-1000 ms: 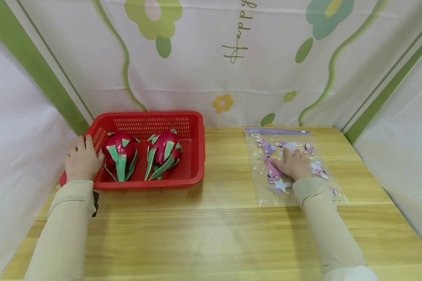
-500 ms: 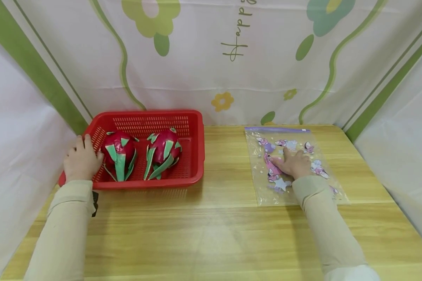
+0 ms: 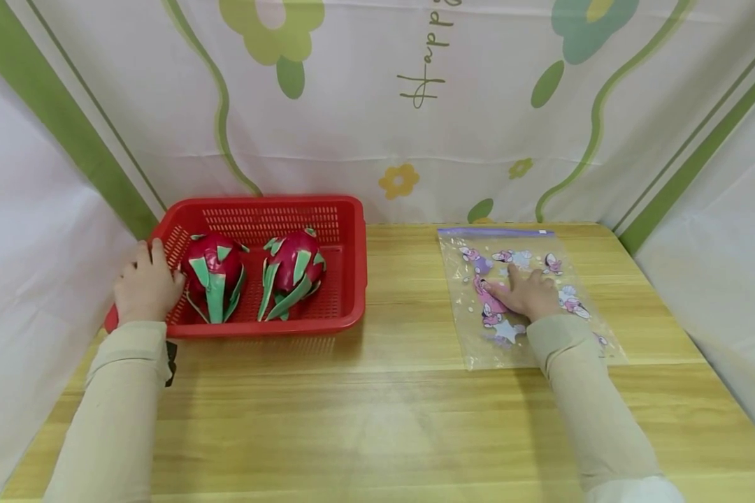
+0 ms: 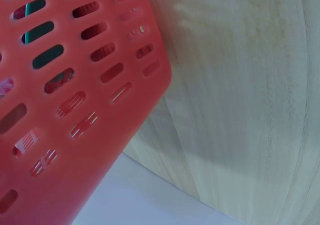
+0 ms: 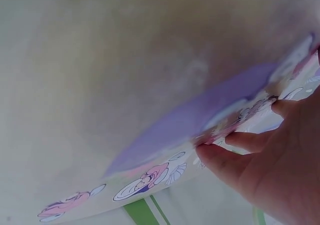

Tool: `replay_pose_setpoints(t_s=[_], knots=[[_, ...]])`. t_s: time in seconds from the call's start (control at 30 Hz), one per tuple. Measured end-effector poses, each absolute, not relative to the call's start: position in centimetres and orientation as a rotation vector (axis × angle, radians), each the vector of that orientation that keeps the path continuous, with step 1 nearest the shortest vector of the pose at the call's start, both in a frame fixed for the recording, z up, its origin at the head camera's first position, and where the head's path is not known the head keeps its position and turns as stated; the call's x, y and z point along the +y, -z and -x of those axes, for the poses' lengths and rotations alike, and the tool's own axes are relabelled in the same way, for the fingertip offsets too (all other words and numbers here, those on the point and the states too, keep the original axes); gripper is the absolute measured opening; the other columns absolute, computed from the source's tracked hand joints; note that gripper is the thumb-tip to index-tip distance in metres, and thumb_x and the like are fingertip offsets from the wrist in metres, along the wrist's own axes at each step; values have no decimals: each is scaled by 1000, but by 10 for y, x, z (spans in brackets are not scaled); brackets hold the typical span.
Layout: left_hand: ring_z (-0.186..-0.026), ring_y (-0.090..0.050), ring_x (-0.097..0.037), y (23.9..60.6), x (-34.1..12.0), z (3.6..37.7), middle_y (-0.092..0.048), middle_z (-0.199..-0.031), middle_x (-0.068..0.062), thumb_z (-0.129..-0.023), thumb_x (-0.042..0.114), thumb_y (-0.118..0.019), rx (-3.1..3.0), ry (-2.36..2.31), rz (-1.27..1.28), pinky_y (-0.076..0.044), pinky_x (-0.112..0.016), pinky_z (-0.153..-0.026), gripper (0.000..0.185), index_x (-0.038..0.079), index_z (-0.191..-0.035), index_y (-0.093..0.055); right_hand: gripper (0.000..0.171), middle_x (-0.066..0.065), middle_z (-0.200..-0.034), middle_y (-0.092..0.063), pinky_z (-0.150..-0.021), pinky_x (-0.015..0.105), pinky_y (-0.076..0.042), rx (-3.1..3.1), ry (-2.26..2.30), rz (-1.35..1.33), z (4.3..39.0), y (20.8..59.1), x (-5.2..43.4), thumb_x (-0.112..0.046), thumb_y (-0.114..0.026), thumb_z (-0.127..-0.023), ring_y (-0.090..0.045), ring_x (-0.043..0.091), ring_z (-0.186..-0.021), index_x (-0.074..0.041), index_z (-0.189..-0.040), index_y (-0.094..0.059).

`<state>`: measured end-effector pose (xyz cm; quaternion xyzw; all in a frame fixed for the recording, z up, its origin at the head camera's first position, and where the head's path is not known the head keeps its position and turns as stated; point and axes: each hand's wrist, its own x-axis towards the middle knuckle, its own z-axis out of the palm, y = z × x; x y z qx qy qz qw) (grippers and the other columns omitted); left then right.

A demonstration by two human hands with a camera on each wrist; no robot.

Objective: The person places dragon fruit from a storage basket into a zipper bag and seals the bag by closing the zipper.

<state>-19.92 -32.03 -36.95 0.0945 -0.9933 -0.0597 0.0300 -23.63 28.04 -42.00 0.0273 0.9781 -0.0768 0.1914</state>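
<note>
On the left, a red plastic basket (image 3: 360, 272) with slotted walls holds two dragon fruits, one at its left end (image 3: 214, 258) and the other near its middle (image 3: 297, 262). My left hand (image 3: 146, 285) holds the basket's left rim, thumb on the inner side. The left wrist view shows the slotted basket wall (image 4: 75, 110), the hand itself out of sight. Over on the right lies a flat, clear zip bag (image 3: 478, 353) with pink and purple cartoon prints and a purple zip strip. My right hand (image 3: 530, 295) rests on its middle, and its fingertips (image 5: 207, 151) press the printed film.
A wooden table (image 3: 384, 419) carries both things, with bare wood between basket and bag. Behind it hangs a white curtain (image 3: 352, 126) with flower prints. White side curtains close in the left and right.
The zip bag's near part has shifted slightly right under my right hand. My left hand and the basket stay as they were.
</note>
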Motion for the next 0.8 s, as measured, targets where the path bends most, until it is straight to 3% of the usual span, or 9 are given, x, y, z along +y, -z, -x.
replay_pose_setpoints(t_s=[0.33, 0.5, 0.67, 0.8], knots=[[-115, -31, -63, 369, -319, 200, -16, -144, -41, -95, 20, -39, -3071, 177, -297, -33, -72, -96, 69, -11, -147, -8, 102, 44, -147, -4, -103, 73, -26, 2715, 287, -42, 235, 416, 287, -71, -33, -90, -13, 67, -129, 8, -149, -4], [-115, -31, -64, 368, -319, 200, -17, -143, -42, -95, 20, -40, -3067, 171, -291, -32, -72, -97, 68, -12, -146, -8, 101, 42, -149, -1, -102, 75, -24, 2717, 286, -14, 235, 415, 293, -71, -37, -89, -8, 65, -132, 3, -151, -6], [-116, -31, -64, 367, -318, 200, -17, -143, -42, -95, 20, -40, -3073, 166, -294, -32, -72, -97, 68, -12, -146, -8, 95, 44, -147, -7, -99, 77, -25, 2752, 312, -25, 236, 415, 298, -71, -36, -89, -14, 68, -129, -3, -152, -12], [-116, -30, -64, 367, -318, 199, -17, -143, -42, -95, 20, -40, -3084, 165, -300, -33, -72, -96, 68, -12, -146, -8, 89, 46, -143, -20, -96, 75, -31, 2828, 308, -78, 237, 414, 299, -69, -25, -93, -24, 68, -125, 1, -149, -21]])
